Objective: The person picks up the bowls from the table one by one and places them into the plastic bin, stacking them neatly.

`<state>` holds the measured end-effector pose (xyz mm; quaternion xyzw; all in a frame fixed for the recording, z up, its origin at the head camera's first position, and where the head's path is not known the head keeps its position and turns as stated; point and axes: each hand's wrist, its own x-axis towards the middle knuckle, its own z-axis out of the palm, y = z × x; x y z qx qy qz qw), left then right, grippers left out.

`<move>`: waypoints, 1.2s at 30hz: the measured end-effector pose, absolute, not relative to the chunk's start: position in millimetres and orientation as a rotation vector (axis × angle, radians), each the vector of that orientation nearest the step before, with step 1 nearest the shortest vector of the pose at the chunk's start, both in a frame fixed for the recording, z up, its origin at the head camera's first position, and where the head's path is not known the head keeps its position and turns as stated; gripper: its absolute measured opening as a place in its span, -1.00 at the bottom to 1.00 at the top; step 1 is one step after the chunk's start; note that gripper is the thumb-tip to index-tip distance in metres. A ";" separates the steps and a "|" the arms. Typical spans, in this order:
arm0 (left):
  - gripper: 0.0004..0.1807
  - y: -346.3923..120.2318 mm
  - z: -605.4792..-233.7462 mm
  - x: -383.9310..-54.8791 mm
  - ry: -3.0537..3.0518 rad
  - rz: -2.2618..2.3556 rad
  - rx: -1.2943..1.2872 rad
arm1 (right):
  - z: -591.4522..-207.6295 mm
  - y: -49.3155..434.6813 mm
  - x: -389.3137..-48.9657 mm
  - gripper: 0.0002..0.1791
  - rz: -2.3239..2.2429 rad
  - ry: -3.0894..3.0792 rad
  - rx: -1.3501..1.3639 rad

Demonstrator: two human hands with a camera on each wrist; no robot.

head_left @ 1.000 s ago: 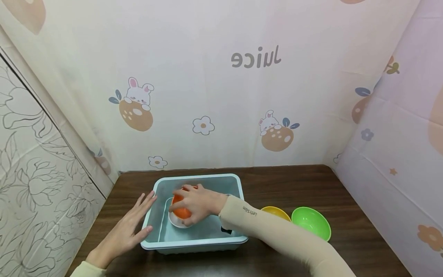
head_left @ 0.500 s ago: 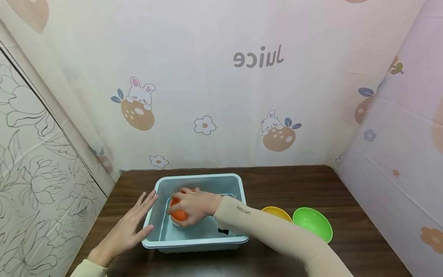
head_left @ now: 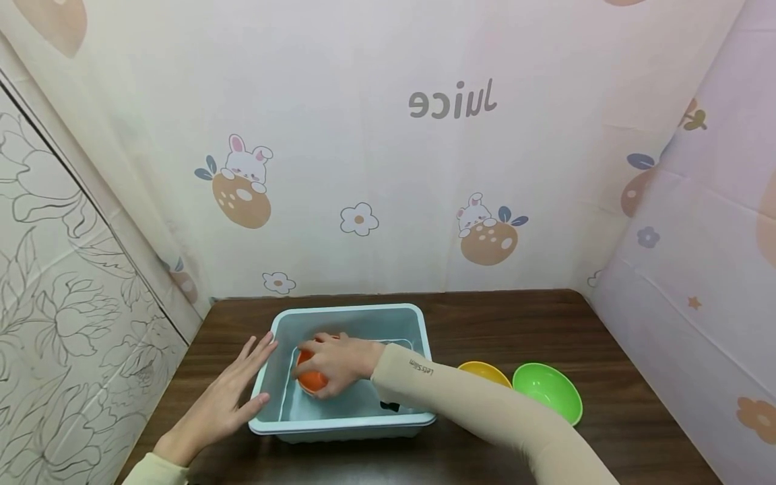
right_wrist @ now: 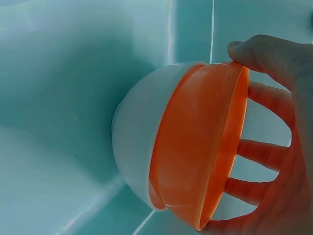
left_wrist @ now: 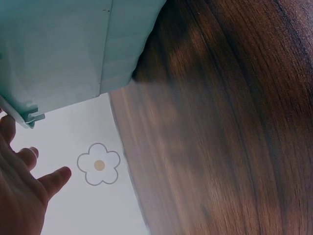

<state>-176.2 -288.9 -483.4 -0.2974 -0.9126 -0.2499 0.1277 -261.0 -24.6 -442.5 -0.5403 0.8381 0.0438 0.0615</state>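
Note:
My right hand (head_left: 344,364) reaches into a light blue plastic bin (head_left: 345,424) and grips an orange bowl (head_left: 311,379) by its rim. In the right wrist view, thumb and spread fingers hold opposite parts of that rim. The lower part of the orange bowl sits inside a white bowl (right_wrist: 139,132), slightly tilted, its upper part standing above the white rim. From the head, the white bowl is mostly hidden. My left hand (head_left: 221,411) is at the bin's left side, its extended fingers touching the rim.
On the dark wooden table (head_left: 612,424), a yellow bowl (head_left: 485,370) and a green bowl (head_left: 547,392) stand right of the bin. My right forearm partly covers the yellow one. Printed curtains (head_left: 388,256) border the table behind and at both sides.
My right hand has lowered the orange bowl into the white one, so less of the white bowl shows from the head. The left hand stays at the bin's rim.

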 end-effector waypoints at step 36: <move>-0.09 -289.7 -488.0 -176.8 -2.649 -0.772 -0.867 | -457.3 -23.0 -264.6 -0.45 0.163 2.528 -1.629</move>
